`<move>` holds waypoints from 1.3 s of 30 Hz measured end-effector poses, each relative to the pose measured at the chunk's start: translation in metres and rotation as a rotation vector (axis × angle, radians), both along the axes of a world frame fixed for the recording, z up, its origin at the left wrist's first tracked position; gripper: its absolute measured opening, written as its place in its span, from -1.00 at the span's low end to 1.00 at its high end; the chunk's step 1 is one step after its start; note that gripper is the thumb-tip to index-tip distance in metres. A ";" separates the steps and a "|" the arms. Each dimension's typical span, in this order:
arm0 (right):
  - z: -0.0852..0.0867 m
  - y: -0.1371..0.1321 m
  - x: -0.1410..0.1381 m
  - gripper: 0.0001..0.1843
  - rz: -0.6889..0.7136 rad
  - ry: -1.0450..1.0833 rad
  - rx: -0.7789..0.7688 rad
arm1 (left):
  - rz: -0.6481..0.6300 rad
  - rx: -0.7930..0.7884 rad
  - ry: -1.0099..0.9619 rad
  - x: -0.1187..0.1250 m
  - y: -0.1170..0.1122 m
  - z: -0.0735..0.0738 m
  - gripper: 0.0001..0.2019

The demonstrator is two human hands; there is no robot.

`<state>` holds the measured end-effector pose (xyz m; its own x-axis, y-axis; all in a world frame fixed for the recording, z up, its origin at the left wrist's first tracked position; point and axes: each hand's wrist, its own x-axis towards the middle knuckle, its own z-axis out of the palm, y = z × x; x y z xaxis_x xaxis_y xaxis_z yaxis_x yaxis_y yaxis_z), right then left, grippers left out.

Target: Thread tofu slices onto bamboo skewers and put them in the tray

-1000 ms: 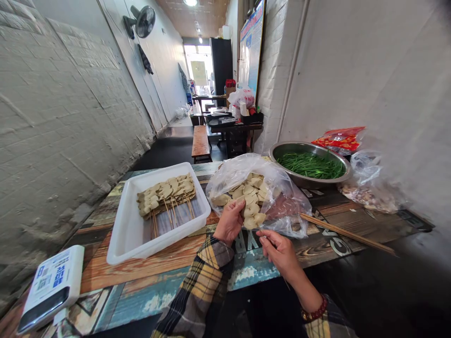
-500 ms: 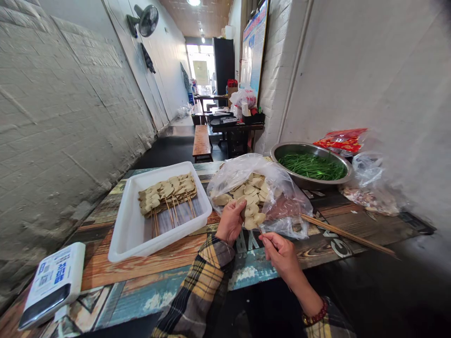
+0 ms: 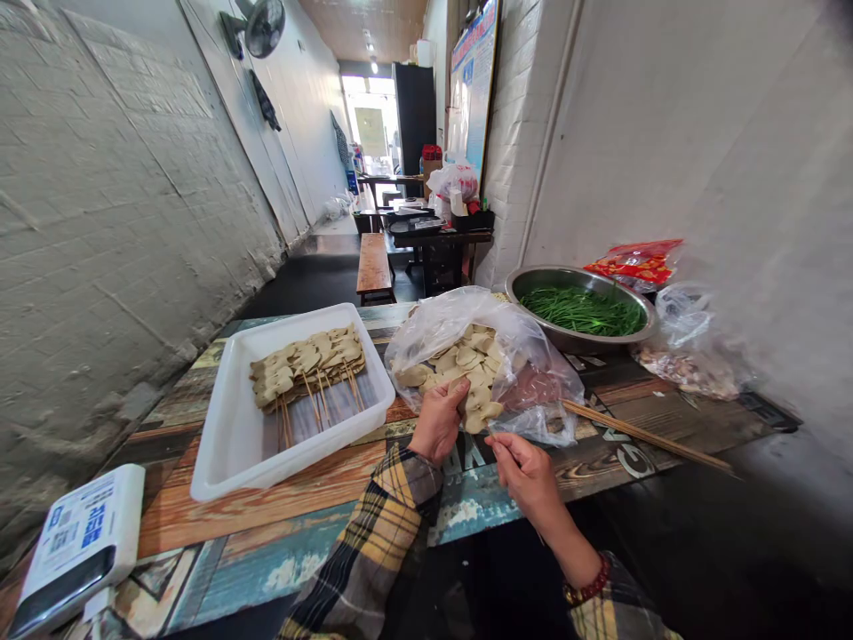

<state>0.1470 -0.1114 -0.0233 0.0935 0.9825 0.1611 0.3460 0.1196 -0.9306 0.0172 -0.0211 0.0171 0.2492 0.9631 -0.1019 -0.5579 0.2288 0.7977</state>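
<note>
Slices were at the front of the open bag, pinched in the left hand; the right hand held a thin skewer close below them, and loaded skewers lay in the tray to the left

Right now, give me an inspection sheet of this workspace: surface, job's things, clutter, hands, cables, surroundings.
Surface: patchwork wood-look tabletop.
Job's things: skewered slices in a white tray; loose slices in an open plastic bag; thin sticks beside it.
Clutter: metal bowl of green stalks, red bag, clear bag, white device.
Hands: left hand holds slices; right hand has a skewer between its fingers.
Cables: white cable at the device's near end.
Surroundings: brick wall, wooden bench, wall fan.
</note>
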 end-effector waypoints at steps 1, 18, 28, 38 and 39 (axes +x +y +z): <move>0.000 0.000 0.000 -0.64 0.001 0.004 0.003 | -0.004 0.003 0.003 0.000 0.000 0.000 -0.69; -0.005 0.002 0.002 -0.63 -0.035 0.153 -0.041 | -0.101 -0.018 0.030 0.009 -0.004 -0.004 -0.68; 0.002 0.001 0.005 -0.56 -0.057 0.400 -0.107 | -0.019 -0.015 -0.017 -0.004 0.004 0.004 -0.59; 0.000 -0.007 0.020 -0.59 -0.185 0.552 -0.048 | 0.407 0.086 0.213 -0.026 0.022 -0.005 -0.63; 0.000 -0.008 0.021 -0.59 -0.183 0.564 -0.047 | 0.437 0.113 0.257 -0.026 0.024 -0.007 -0.65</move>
<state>0.1677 -0.1193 -0.0233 0.3208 0.9471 -0.0057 -0.1920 0.0592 -0.9796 -0.0092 0.0027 0.0103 -0.1982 0.9802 0.0035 -0.3650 -0.0771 0.9278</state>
